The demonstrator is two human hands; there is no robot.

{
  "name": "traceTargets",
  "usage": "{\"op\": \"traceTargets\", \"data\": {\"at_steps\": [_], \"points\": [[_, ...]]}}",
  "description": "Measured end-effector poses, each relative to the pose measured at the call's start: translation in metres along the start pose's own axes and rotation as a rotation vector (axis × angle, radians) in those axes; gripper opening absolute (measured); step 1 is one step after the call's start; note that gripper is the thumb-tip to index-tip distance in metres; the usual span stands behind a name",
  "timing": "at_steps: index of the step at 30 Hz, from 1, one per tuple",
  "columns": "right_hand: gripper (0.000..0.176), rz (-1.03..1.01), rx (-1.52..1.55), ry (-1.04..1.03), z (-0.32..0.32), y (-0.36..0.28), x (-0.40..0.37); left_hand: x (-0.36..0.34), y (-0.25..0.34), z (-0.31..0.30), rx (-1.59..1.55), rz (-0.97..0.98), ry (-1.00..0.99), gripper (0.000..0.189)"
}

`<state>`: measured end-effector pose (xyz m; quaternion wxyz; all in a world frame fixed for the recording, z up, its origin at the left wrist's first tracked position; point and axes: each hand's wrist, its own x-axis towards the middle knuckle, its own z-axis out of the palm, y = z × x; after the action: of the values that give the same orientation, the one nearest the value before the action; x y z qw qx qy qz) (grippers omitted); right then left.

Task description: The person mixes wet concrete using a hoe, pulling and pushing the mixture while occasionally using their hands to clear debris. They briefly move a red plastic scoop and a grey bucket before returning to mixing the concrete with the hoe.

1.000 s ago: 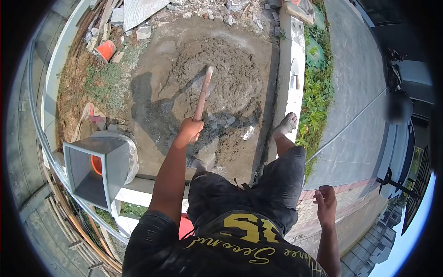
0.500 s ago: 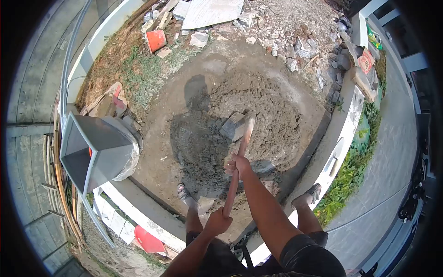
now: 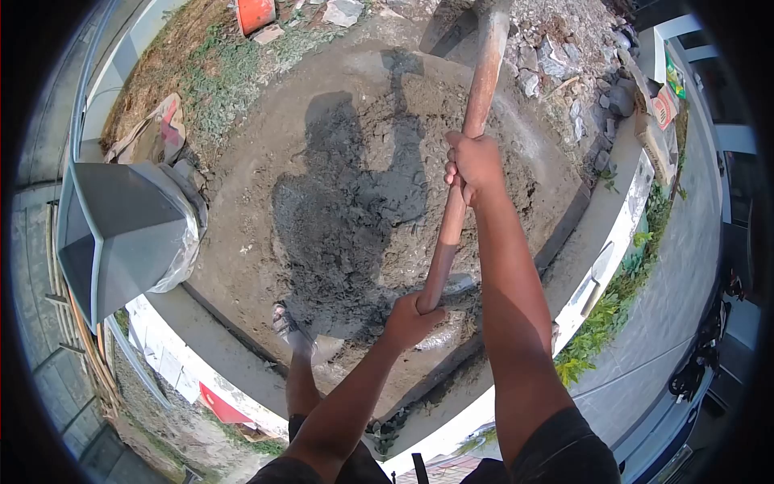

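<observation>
Both of my hands are closed around the wooden handle of a hoe (image 3: 459,218), raised above a bed of wet grey mortar (image 3: 355,218). My left hand (image 3: 411,321) grips the handle near its lower end. Further up, around the middle, is my right hand (image 3: 476,168), fingers wrapped round the wood. The dark hoe blade (image 3: 448,31) hangs at the top of the view, partly cut off by the frame edge. My shadow and the hoe's shadow fall across the mortar.
A low white wall (image 3: 218,375) borders the mortar. On the left stands a grey angular object (image 3: 133,230) with plastic wrapping. An orange bucket (image 3: 255,14) lies at the upper left; rubble (image 3: 556,60) is piled at the upper right. My sandalled foot (image 3: 290,327) is beside the mortar.
The hoe has risen from the mortar to the top of the view, both hands lifting with it. The blade has left the mortar, and the view has shifted slightly.
</observation>
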<state>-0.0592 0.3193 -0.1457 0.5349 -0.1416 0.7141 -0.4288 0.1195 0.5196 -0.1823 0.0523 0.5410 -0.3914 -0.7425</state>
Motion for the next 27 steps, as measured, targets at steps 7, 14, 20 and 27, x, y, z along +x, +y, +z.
{"op": "traceTargets", "data": {"at_steps": [7, 14, 20, 27], "points": [[0.008, 0.284, -0.098, -0.026, -0.002, 0.151, 0.013, -0.046, -0.098, 0.023, 0.064, -0.237, 0.134, 0.031], [0.017, 0.393, -0.04, 0.027, -0.021, 0.17, -0.133, -0.175, -0.136, 0.049, 0.191, -0.297, 0.044, 0.038], [0.02, 0.08, -0.056, 0.116, -0.014, 0.057, -0.117, -0.1, -0.069, 0.027, 0.109, -0.066, -0.054, 0.023], [0.011, 0.315, -0.124, -0.027, 0.019, 0.153, 0.079, -0.005, -0.044, 0.006, -0.245, -0.22, 0.079, 0.021]]}}
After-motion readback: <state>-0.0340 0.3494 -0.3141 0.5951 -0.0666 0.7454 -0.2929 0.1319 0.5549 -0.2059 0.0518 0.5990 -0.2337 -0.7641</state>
